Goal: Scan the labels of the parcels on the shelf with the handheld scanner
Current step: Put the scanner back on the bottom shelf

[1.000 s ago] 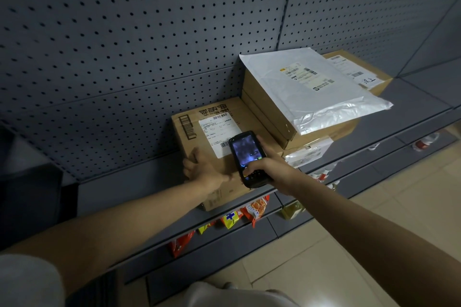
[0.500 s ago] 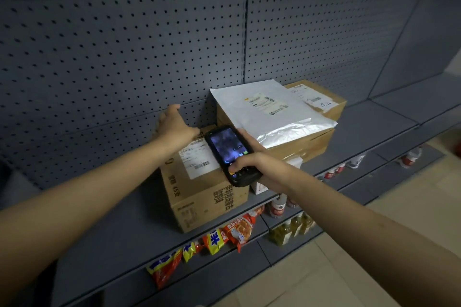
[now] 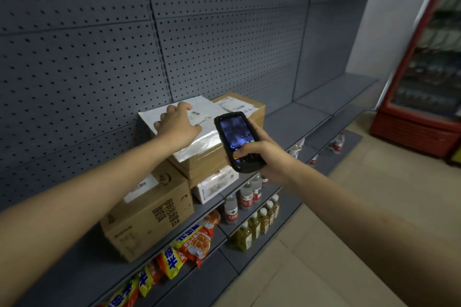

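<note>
My right hand (image 3: 267, 154) grips a black handheld scanner (image 3: 237, 141), its lit screen tilted toward me, just right of the parcel stack. My left hand (image 3: 175, 123) lies flat, fingers spread, on a silver-white plastic mailer (image 3: 199, 137), partly covering its label. The mailer rests on a stack of cardboard boxes (image 3: 202, 166). A brown box with a white label (image 3: 240, 106) sits behind them. A larger cardboard box (image 3: 149, 209) with a label stands to the left on the grey shelf (image 3: 294, 119). A small white parcel (image 3: 215, 184) is wedged under the stack.
A grey pegboard wall (image 3: 99, 57) backs the shelf. Lower shelves hold snack packets (image 3: 184, 249) and drink bottles (image 3: 252, 214). A red drinks fridge (image 3: 424, 82) stands at the right. Tiled floor (image 3: 349, 244) spreads below.
My left hand has left the large box and moved right onto the silver mailer. The scanner has moved right and up with my right hand. The view has shifted right.
</note>
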The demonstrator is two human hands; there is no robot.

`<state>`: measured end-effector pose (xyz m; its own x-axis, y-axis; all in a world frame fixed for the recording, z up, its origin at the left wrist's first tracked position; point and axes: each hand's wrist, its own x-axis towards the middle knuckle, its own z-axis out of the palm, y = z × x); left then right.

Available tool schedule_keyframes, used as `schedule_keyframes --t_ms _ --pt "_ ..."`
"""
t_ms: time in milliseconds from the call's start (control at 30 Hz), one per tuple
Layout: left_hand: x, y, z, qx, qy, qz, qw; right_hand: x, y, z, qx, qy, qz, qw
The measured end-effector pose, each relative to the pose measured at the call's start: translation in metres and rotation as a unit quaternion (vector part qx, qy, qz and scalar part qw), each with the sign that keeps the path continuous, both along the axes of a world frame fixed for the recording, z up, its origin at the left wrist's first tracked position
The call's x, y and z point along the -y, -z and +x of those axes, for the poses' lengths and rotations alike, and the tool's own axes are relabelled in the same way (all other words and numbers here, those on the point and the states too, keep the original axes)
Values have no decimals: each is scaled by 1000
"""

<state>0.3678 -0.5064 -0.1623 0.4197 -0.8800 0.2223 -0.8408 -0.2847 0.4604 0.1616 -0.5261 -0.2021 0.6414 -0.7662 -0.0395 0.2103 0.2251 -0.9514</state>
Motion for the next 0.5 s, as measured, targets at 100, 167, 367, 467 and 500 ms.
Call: schedule_keyframes --t_ms 100,167,367,467,500 --pt "11 -3 -37 35 52 7 998 0 -1 -39 -1 63 -14 998" --pt "19 -4 -63 53 94 12 994 -1 1 -65 3 104 -18 994" --pt "48 -3 -142 76 219 18 973 -11 5 -140 -7 217 -18 976" --pt "60 0 -179 81 272 31 958 -19 5 -173 -4 260 -13 966" --pt "65 3 -193 79 294 33 952 -20 6 -185 -8 280 -11 960"
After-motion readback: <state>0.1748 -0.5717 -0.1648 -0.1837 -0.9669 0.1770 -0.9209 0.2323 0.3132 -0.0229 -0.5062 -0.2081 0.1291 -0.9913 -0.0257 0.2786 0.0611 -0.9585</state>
